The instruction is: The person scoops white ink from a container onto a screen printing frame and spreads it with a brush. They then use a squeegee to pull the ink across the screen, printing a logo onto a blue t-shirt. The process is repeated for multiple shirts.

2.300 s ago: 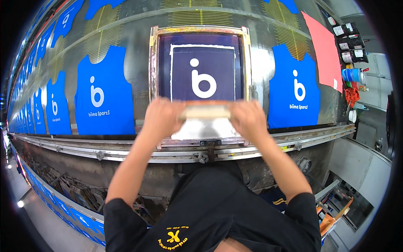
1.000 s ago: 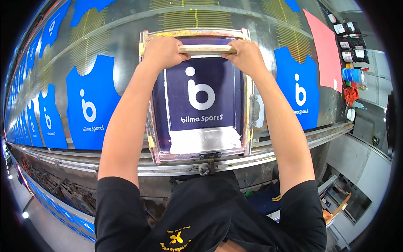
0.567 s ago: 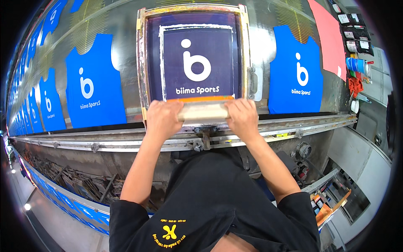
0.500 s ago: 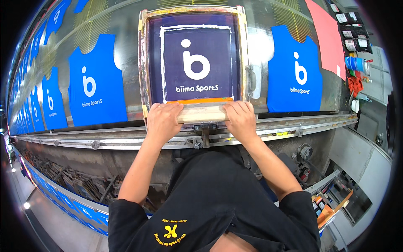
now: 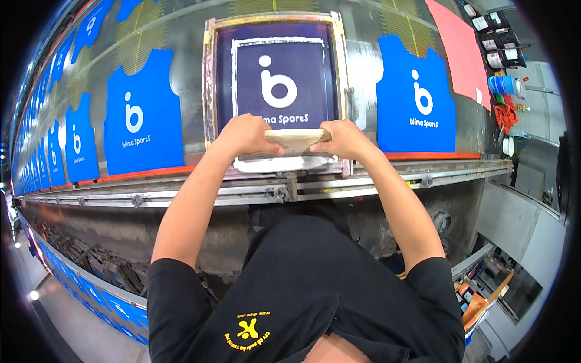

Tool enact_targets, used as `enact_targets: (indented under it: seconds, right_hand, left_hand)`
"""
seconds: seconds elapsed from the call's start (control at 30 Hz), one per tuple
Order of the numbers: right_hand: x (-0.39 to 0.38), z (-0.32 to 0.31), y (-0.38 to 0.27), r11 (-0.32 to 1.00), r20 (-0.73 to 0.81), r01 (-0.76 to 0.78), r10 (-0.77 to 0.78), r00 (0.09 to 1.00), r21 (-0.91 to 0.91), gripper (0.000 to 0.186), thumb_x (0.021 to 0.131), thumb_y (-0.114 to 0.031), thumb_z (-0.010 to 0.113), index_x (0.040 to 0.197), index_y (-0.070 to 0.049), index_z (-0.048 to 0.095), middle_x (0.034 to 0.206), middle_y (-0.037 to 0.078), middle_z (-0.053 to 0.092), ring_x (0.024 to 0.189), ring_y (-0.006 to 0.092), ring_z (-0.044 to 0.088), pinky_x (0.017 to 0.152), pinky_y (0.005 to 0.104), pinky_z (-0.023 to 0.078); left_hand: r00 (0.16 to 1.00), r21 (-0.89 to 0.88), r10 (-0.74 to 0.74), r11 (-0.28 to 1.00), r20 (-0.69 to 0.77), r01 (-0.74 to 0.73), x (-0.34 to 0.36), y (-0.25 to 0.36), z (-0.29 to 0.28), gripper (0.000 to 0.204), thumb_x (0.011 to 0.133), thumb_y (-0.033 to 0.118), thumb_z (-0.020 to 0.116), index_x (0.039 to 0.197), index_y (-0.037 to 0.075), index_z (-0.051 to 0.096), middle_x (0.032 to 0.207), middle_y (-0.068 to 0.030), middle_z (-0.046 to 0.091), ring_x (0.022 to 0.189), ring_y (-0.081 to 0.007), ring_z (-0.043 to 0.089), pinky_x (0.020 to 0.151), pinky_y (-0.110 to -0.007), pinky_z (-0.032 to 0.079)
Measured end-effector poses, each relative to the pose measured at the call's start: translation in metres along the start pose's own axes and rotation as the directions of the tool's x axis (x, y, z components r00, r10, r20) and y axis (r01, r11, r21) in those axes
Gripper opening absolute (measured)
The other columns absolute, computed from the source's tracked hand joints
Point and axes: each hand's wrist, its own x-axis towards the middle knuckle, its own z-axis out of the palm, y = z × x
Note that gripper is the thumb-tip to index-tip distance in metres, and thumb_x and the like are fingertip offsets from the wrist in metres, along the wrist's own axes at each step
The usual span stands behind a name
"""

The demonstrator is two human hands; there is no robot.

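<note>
Stretching left to right, a long grey metal surface (image 5: 192, 118), bounded along the near edge by a metal rail (image 5: 339, 192). On it, close to the near edge, a stained rectangular printing frame (image 5: 210, 78) around a dark screen (image 5: 278, 48) with a pale rounded letter shape. Left of the frame, and apart from it, a blue garment panel (image 5: 157, 115); on the other side, a second blue panel (image 5: 399, 97) (both lying flat, neck openings toward the far edge). Toward the right edge of the surface, a flat pink sheet (image 5: 458, 51).

Inside the frame, at the end by the surface's near edge, a wooden squeegee (image 5: 295, 141), just beyond a band of white ink (image 5: 284, 164). Judged to be mid-work with the squeegee at the ink end of the screen. Next, probably calling for a level blade and equal pressure at both ends. In long axis, lying left to right, roughly parallel to the near edge; in facing, turned with a broad wooden side toward the wearer, blade hidden.

At its left end, the left hand (image 5: 245, 136); at its right end, the right hand (image 5: 348, 140). In grip, narrow on both sides: closed around the wood, thumbs on the near side.
</note>
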Motion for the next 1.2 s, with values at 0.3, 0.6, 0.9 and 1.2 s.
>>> enact_targets:
  seconds: [0.3, 0.6, 0.9, 1.2]
  right_hand:
    - [0.041, -0.028, 0.075, 0.898, -0.7, -0.044, 0.371, 0.611, 0.437, 0.034, 0.105, -0.032, 0.072, 0.119, -0.001, 0.075, 0.106, 0.013, 0.077, 0.095, 0.021, 0.072, 0.086, 0.0351, 0.056]
    - [0.055, -0.015, 0.077, 0.534, -0.335, -0.065, 0.615, 0.714, 0.843, 0.032, 0.108, -0.032, 0.069, 0.124, -0.005, 0.072, 0.069, -0.005, 0.055, 0.053, 0.0036, 0.044, 0.045, 0.0256, 0.033]
    - [0.045, -0.037, 0.055, 0.711, -0.509, -0.075, 0.569, 0.646, 0.699, 0.037, 0.105, -0.028, 0.071, 0.124, 0.004, 0.074, 0.103, 0.01, 0.076, 0.092, 0.0142, 0.066, 0.081, 0.0321, 0.053]
    - [0.041, -0.045, 0.043, 0.661, -0.509, 0.043, 0.533, 0.675, 0.749, 0.036, 0.105, -0.027, 0.073, 0.127, 0.001, 0.071, 0.085, 0.0, 0.064, 0.062, 0.0058, 0.049, 0.054, 0.0261, 0.037]
  left_hand:
    - [0.95, 0.129, 0.128, 0.987, -0.284, -0.094, 0.047, -0.042, -0.091, 0.059, 0.082, 0.07, 0.079, 0.103, 0.015, 0.083, 0.092, -0.0134, 0.08, 0.092, -0.0357, 0.077, 0.08, -0.049, 0.06]
    - [0.887, 0.235, 0.261, 0.955, -0.38, -0.18, 0.145, -0.069, -0.152, 0.035, 0.09, 0.043, 0.08, 0.108, 0.014, 0.08, 0.099, -0.0098, 0.078, 0.099, -0.0335, 0.075, 0.084, -0.048, 0.058]
    - [0.838, 0.011, 0.243, 0.962, -0.488, -0.272, 0.11, -0.057, -0.118, 0.034, 0.089, 0.025, 0.078, 0.123, 0.02, 0.078, 0.109, -0.0097, 0.08, 0.105, -0.0341, 0.075, 0.092, -0.047, 0.058]
    - [0.767, 0.034, 0.261, 0.954, -0.586, -0.299, -0.06, -0.003, 0.089, 0.063, 0.074, 0.0, 0.076, 0.134, 0.017, 0.072, 0.135, -0.0028, 0.073, 0.123, -0.0276, 0.065, 0.105, -0.045, 0.047]
